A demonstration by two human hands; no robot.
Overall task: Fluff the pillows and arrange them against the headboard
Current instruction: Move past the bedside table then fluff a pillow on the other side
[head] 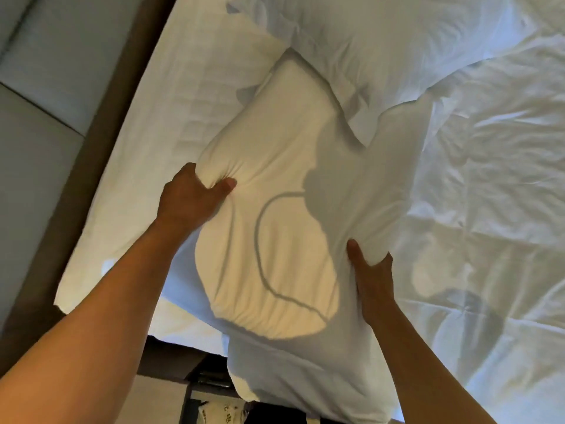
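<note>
A white pillow [284, 209] lies lengthwise in the middle of the view, over the near corner of the bed. My left hand [189, 197] pinches its left edge, with the thumb pressed into the fabric. My right hand [371, 270] grips its right edge, fingers tucked under the side. A second white pillow [367, 35] lies beyond it at the top of the view, partly overlapping the first pillow's far end. The padded grey headboard [39, 96] runs down the left side, apart from both pillows.
A white sheet [159, 117] covers the mattress between the pillow and the headboard's brown frame [101, 123]. A rumpled white duvet [489, 194] fills the right side. Below the bed corner a dark bedside unit [195, 390] holds a packet.
</note>
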